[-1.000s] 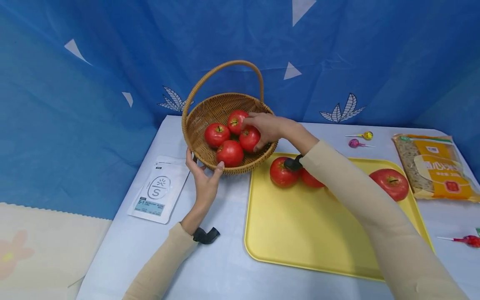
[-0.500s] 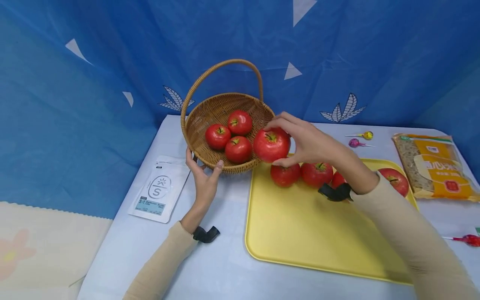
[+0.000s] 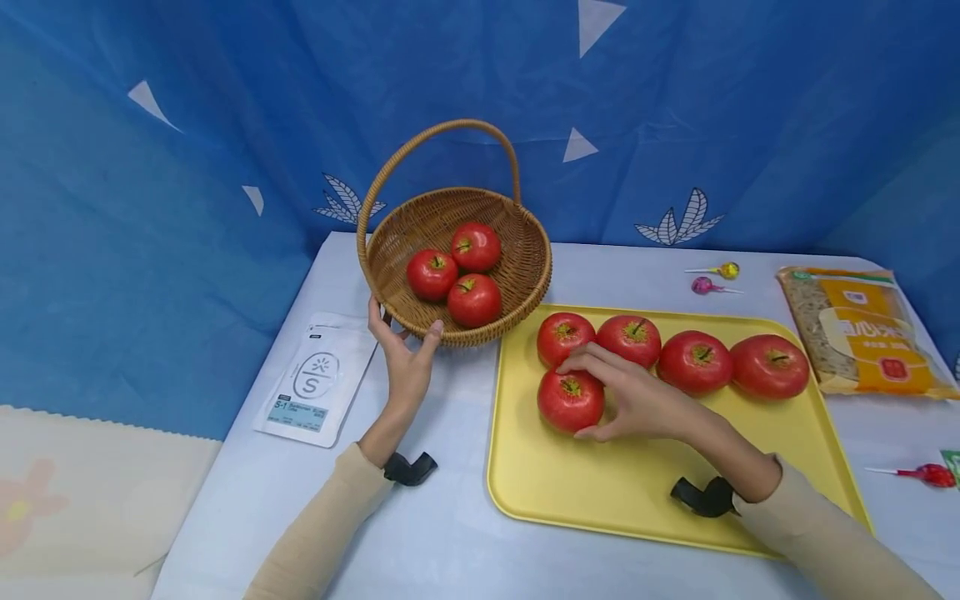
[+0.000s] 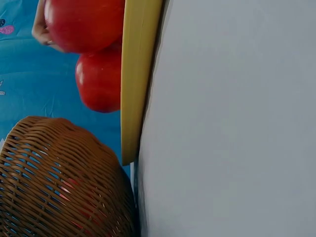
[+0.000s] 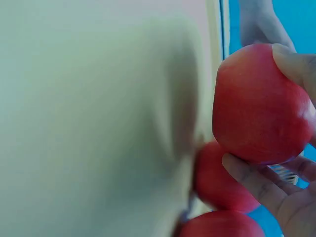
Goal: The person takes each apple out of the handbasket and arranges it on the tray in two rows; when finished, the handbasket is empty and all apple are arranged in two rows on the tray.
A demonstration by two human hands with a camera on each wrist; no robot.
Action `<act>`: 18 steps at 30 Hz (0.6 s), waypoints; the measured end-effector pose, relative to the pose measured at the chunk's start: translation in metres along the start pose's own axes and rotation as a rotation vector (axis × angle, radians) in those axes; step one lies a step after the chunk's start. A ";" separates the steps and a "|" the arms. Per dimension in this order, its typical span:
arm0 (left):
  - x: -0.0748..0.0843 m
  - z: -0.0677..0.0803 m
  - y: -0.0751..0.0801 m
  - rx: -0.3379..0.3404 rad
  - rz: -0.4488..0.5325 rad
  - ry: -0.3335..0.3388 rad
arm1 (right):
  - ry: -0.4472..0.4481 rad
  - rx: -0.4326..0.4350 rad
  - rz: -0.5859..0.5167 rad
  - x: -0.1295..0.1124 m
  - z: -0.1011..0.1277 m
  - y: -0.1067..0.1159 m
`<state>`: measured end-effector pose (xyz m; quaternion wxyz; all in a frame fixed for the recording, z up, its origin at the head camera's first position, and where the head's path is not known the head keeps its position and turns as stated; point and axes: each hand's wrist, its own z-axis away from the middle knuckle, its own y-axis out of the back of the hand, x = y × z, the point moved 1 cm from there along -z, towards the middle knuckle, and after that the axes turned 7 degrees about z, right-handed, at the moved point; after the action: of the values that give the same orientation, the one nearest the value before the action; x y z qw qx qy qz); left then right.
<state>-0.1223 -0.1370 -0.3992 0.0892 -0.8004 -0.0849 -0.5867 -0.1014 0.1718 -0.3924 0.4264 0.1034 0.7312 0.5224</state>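
Note:
My left hand (image 3: 406, 367) holds the near rim of a wicker basket (image 3: 386, 254), which leans toward me with three red apples (image 3: 475, 301) inside. Its thumb lies over the rim; the other fingers are partly hidden behind the wicker. Over the left part of a yellow tray (image 3: 600, 492), my right hand (image 3: 637, 400) grips a red apple (image 3: 570, 402) between thumb and fingers. The right wrist view shows this apple (image 5: 261, 106) just off the tray surface, casting a shadow. A row of several more apples (image 3: 695, 362) sits along the tray's far side.
A white pouch (image 3: 315, 379) lies left of the basket. Beyond the tray are a yellow lollipop (image 3: 729, 270) and a pink lollipop (image 3: 702, 286). An orange grain package (image 3: 862, 333) and a red lollipop (image 3: 933, 476) lie at the right. Blue cloth (image 3: 480, 75) hangs behind the table.
My right hand has taken one apple out of the basket and carried it right and toward me, over the tray. My left hand still holds the basket in about the same place.

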 end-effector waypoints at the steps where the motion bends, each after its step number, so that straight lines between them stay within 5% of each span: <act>1: 0.000 0.000 0.000 0.000 0.000 0.000 | 0.005 0.003 -0.001 0.000 0.001 -0.004; 18: -0.001 0.000 0.000 0.000 0.001 0.009 | 0.050 -0.027 0.120 -0.003 0.010 -0.011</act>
<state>-0.1227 -0.1374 -0.3997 0.0898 -0.7977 -0.0841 -0.5904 -0.0889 0.1717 -0.4009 0.3773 0.1282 0.7268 0.5594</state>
